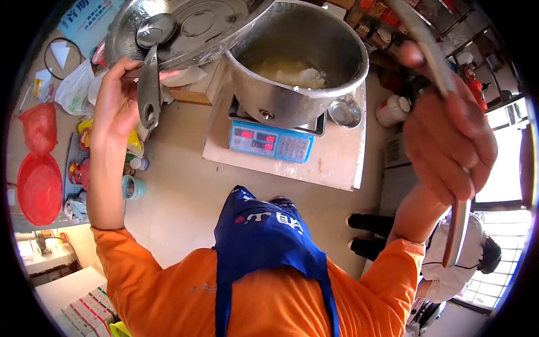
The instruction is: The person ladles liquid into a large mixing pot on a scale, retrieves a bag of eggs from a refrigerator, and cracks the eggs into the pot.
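My left hand [117, 100] is closed on the rim of a wide metal basin [224, 19], raised and tilted beside the pot. A metal ladle [149, 92] rests in the basin, its handle hanging over the rim by my fingers. My right hand [449, 140] is wrapped around a long wooden stick [429, 48], held up at the right; its upper end runs out of view. Between my hands stands a large steel pot [281, 104] with yellowish liquid [275, 67] and a white lump [310, 77] inside. Under the pot is a blue digital scale [269, 141] with lit red digits.
The scale stands on a pale tabletop [337, 163], with a small metal bowl [345, 111] beside the pot. Red plastic basins [39, 188] and bags [76, 87] are on the left. Another person [457, 247] is at the lower right. Shelves fill the upper right.
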Tool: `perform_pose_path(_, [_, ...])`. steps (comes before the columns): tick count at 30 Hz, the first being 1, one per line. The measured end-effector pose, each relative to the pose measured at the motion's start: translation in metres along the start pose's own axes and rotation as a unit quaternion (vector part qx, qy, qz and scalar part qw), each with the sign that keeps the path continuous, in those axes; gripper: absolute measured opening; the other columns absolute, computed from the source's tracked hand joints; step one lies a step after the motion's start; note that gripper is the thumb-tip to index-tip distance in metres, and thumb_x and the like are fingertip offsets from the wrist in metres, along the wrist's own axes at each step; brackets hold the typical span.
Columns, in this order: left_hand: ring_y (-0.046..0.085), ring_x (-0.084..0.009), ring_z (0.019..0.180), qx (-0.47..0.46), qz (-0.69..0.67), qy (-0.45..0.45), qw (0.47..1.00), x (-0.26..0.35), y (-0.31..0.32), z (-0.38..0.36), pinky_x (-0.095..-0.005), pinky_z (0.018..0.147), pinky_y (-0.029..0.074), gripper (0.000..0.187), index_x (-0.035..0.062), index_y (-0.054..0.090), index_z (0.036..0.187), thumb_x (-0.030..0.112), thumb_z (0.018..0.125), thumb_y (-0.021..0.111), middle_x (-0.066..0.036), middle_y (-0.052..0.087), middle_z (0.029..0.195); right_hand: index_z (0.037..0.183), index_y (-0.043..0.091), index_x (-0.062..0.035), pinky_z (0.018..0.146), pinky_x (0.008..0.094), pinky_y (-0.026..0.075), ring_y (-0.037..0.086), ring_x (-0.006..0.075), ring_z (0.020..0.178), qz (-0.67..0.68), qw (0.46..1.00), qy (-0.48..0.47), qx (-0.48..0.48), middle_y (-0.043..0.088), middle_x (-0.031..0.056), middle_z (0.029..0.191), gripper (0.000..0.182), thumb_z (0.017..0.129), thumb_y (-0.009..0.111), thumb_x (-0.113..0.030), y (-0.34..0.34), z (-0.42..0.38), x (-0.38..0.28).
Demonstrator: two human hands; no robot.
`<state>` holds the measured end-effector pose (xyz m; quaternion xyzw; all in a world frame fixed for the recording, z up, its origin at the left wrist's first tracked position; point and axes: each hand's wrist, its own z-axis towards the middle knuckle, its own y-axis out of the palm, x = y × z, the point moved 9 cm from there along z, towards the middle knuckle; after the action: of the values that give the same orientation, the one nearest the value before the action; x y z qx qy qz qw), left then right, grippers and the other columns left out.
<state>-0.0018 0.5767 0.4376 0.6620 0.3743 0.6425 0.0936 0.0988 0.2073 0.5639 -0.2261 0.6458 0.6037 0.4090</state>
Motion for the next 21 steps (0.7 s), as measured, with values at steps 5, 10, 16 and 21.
perform_pose_path(5, [0.072, -0.0237, 0.074, 0.020, -0.009, -0.003, 1.000, -0.007, -0.020, -0.001, -0.0472, 0.090, 0.060, 0.009, -0.0044, 0.057, 0.094, 0.005, 0.096, 0.055, -0.017, 0.068, 0.092, 0.145, 0.032, 0.0121, 0.027, 0.0246, 0.029, 0.026, 0.0066, 0.031, -0.024, 0.990, 0.059, 0.129, 0.027, -0.0036, 0.050, 0.041, 0.107, 0.033, -0.002, -0.002, 0.034, 0.046])
perform_pose_path(10, [0.073, -0.0202, 0.071, 0.125, 0.062, 0.034, 0.990, -0.018, -0.043, -0.046, -0.0344, 0.069, 0.065, 0.013, 0.0026, 0.065, 0.092, 0.012, 0.096, 0.058, -0.010, 0.073, 0.088, 0.116, 0.053, 0.0107, 0.033, 0.0248, 0.037, 0.044, 0.0106, 0.037, -0.093, 0.987, 0.077, 0.107, 0.045, 0.0013, 0.058, 0.028, 0.096, 0.062, -0.006, -0.002, 0.054, 0.089])
perform_pose_path(16, [0.072, -0.0215, 0.069, 0.300, 0.027, 0.073, 0.951, -0.055, -0.101, -0.147, -0.0341, 0.063, 0.062, 0.026, 0.0034, 0.065, 0.111, 0.020, 0.092, 0.059, -0.007, 0.074, 0.091, 0.127, 0.046, 0.0086, 0.040, 0.0279, 0.042, 0.052, 0.0139, 0.044, -0.024, 0.988, 0.149, -0.030, 0.050, 0.0025, 0.065, 0.040, 0.095, 0.065, -0.007, 0.019, 0.054, 0.158])
perform_pose_path(21, [0.069, -0.0186, 0.092, 0.430, 0.050, 0.137, 0.891, -0.126, -0.109, -0.264, -0.0382, 0.083, 0.058, 0.021, 0.0095, 0.063, 0.106, 0.018, 0.086, 0.062, -0.003, 0.070, 0.098, 0.129, 0.047, 0.0026, 0.043, 0.0264, 0.043, 0.053, 0.0127, 0.046, 0.063, 0.963, 0.224, -0.136, 0.049, 0.0017, 0.068, 0.039, 0.097, 0.065, -0.011, 0.008, 0.021, 0.226])
